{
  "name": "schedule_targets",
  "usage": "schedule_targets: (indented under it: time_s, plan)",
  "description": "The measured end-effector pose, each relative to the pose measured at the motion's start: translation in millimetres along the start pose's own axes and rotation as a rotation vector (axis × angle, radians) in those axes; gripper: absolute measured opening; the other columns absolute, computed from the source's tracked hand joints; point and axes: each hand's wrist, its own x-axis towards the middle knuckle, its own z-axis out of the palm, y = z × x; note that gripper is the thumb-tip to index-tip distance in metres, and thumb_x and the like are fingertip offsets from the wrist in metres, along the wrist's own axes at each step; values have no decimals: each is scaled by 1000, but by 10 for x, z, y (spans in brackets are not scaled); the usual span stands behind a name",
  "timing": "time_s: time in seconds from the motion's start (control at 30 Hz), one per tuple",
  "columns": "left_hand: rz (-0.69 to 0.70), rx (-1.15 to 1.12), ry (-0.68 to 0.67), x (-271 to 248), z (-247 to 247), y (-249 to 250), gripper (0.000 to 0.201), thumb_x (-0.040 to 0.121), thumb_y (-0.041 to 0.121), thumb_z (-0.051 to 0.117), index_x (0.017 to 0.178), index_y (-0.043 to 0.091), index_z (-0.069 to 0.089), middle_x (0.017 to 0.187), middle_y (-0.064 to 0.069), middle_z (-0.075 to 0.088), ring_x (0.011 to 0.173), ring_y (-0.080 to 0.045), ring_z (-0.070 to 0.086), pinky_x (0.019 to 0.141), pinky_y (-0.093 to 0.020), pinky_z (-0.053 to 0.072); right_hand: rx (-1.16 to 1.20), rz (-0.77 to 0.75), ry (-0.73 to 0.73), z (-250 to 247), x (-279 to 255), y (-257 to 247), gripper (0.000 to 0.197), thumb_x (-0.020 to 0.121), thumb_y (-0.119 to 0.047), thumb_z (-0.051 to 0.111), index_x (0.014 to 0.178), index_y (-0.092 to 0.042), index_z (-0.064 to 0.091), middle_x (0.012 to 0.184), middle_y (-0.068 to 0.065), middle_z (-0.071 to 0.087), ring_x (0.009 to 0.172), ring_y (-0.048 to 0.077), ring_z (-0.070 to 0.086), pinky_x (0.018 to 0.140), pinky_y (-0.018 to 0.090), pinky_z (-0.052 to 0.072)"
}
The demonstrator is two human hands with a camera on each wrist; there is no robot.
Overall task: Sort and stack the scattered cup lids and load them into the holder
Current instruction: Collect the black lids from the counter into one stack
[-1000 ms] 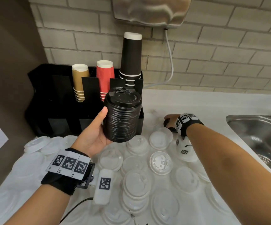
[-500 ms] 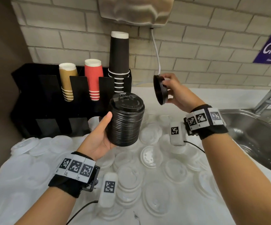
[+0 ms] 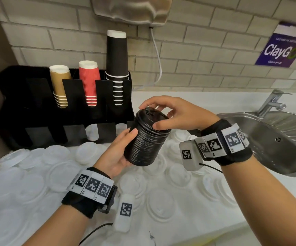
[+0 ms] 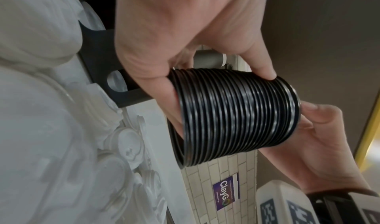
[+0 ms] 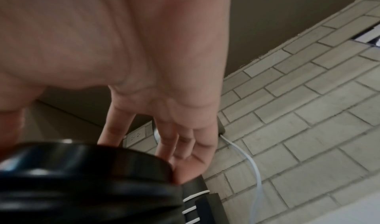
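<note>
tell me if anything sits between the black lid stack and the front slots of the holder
Nothing visible blocks it. The black lid stack, held by the left hand with the right hand on top, is in open air just right of the holder; white lids lie below.

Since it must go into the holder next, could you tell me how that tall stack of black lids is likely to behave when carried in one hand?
The stack of black lids is probably light: the left hand grips it alone, tilted. It may flex or separate, being many loosely nested rims. The right hand curled over the top lid likely keeps it seated.
</note>
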Motion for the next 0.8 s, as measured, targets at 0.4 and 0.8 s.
schedule_targets:
  time_s: [0.4, 0.8]
  plan:
    - [-18, -89, -17, -6, 56, -32, 66, 72, 48, 65, 131, 18, 57, 125, -9, 66, 113, -24, 65, 78, -38, 59, -53, -7, -24, -28, -60, -77, 49, 81, -27, 75, 125, -39, 56, 122, -11, 57, 109, 7, 53, 84, 17, 42]
    - [39, -164, -127, 181, 51, 121, 70, 61, 54, 81, 120, 21, 67, 127, -7, 65, 116, -23, 63, 78, -36, 58, -214, 833, 98, -469, 290, 1499, 52, 96, -40, 50, 140, -12, 46, 145, 9, 44, 130, 29, 44, 106, 43, 39]
